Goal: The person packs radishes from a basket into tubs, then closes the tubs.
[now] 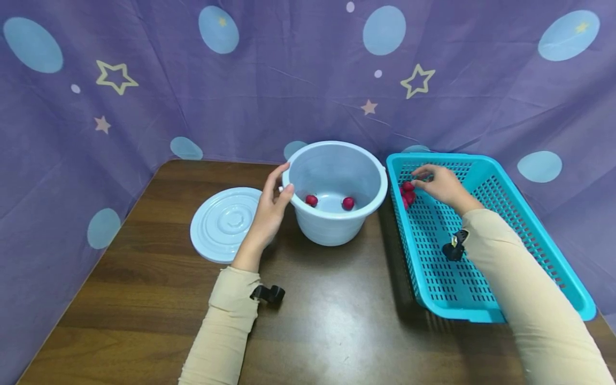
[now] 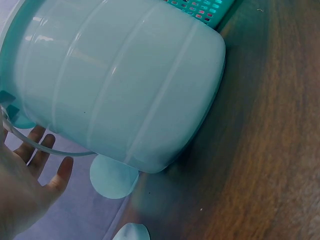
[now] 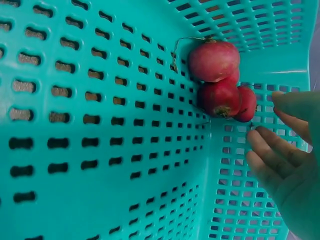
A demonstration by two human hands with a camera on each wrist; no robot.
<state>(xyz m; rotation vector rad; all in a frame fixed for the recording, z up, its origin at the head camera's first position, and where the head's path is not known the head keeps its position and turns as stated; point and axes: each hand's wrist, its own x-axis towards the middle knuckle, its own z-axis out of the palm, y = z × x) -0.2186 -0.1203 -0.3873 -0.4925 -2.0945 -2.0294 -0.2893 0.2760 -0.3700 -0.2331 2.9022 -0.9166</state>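
My left hand [image 1: 267, 214] is at the left side of a pale blue bucket [image 1: 327, 230], fingers touching its rim. In the left wrist view the fingers [image 2: 37, 155] are spread loosely beside the bucket's thin handle [image 2: 60, 151]. Two red radishes [image 1: 348, 203] lie inside the bucket, apart from each other. Over the far left corner of a turquoise basket [image 1: 433, 310], my right hand [image 1: 443, 188] hovers with thumb and fingers apart and nothing between them. Several radishes [image 3: 215, 61] cluster just beyond its fingertips, one with a thin root.
A round pale blue lid [image 1: 226, 224] lies on the wooden table [image 1: 327, 315] left of the bucket. The basket stands close to the bucket's right side. Behind the table hangs a purple curtain [image 1: 298, 80] with stars and ovals.
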